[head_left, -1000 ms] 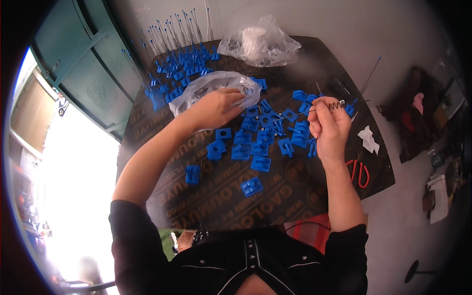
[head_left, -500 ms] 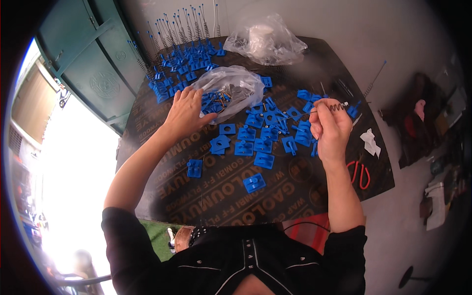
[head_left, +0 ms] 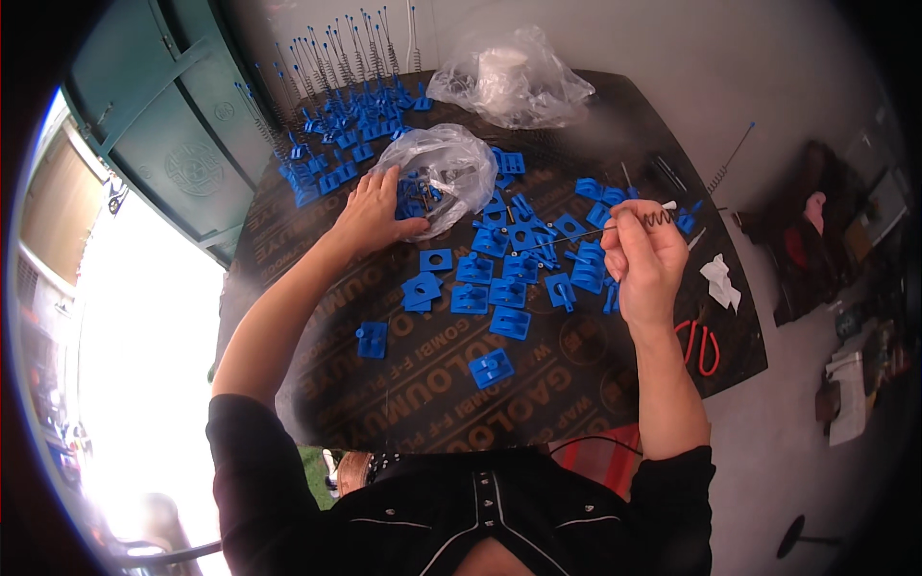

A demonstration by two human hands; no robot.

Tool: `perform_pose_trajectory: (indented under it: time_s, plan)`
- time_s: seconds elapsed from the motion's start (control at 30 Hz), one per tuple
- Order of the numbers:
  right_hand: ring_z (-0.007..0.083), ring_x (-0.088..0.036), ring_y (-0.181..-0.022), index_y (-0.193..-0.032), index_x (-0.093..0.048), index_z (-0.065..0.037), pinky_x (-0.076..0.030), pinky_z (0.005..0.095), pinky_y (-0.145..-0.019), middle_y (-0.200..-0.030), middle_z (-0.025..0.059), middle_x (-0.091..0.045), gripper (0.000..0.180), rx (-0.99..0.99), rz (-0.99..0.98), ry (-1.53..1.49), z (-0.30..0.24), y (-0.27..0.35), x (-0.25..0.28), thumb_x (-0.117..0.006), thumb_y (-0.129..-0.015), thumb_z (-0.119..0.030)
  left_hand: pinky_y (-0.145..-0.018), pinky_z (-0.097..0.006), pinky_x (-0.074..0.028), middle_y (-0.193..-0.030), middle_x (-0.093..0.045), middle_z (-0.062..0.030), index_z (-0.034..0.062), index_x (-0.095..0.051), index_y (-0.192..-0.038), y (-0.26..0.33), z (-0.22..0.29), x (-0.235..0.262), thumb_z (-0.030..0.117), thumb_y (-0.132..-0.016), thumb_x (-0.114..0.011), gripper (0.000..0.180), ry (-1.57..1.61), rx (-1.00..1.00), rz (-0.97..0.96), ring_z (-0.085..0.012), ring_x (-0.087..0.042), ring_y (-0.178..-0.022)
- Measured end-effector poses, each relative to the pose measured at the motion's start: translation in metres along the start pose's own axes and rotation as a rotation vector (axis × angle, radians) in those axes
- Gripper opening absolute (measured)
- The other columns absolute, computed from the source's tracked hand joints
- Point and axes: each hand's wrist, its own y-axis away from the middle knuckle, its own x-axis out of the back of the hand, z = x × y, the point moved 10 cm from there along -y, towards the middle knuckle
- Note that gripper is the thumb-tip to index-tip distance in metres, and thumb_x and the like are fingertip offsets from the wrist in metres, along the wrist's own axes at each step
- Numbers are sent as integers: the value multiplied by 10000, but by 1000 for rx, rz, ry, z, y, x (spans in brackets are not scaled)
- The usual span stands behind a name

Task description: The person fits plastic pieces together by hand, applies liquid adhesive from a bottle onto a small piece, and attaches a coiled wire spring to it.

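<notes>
My left hand rests against the left side of a clear plastic bag, fingers stretched out and thumb apart. Inside the bag lie small blue plastic parts and some metal bits. Over the right part of the table, my right hand pinches a thin metal rod with a coil spring at its upper end; the spring's end has a white tip. The rod's thin straight end points left, above a spread of square blue plastic bases, some with a round hole.
Assembled blue bases with upright springs crowd the far left of the dark table. A bagged white roll stands at the back. Red-handled scissors and a white paper scrap lie at the right. A green metal door is at left.
The plastic bag's opening has become rounder and its right side has drawn in. My left hand stays at its edge; my right hand still holds the spring rod. The view has shifted slightly.
</notes>
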Motion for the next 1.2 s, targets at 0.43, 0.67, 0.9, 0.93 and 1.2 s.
perform_pose_trajectory:
  time_s: [0.43, 0.67, 0.9, 0.93, 1.2]
  plan:
    - [18, -409, -478, -910, -593, -4, -316, 183, -412, -687, 44, -590, 91, -46, 2, 1, 7, 0, 0, -547, -923, -83, -934, -398, -435, -1084, -618, -154, 2, -597, -1112, 23, 30, 72, 176, -785, -721, 391, 124, -260, 362, -331, -536, -1095]
    - [20, -414, -479, -903, -597, -11, -319, 179, -412, -686, 41, -589, 87, -71, 6, 3, 12, 2, -2, -549, -920, -82, -967, -399, -432, -1107, -624, -137, 1, -631, -1083, 54, 85, 54, -55, -695, -598, 394, -28, -542, 261, -324, -508, -1122]
    - [20, -414, -483, -894, -596, -8, -312, 182, -412, -684, 43, -587, 84, -77, 18, 11, 14, 2, -4, -549, -915, -75, -997, -421, -412, -1163, -603, -146, -7, -611, -1111, 68, 99, 41, -42, -699, -593, 414, 41, -622, 112, -336, -486, -1165]
    - [20, -412, -481, -892, -595, -7, -311, 183, -412, -683, 43, -587, 85, -76, 16, 8, 15, 2, -3, -549, -914, -74, -991, -425, -416, -1155, -603, -154, -11, -611, -1103, 70, 100, 52, -41, -708, -589, 397, 87, -609, 149, -341, -495, -1157]
    - [18, -402, -472, -890, -595, 0, -311, 184, -411, -681, 45, -589, 90, -73, 19, 18, 16, 1, -2, -555, -911, -78, -977, -460, -422, -937, -654, -132, -1, -652, -965, 111, 124, 141, -31, -768, -608, 205, 204, -617, 499, -303, -616, -975]
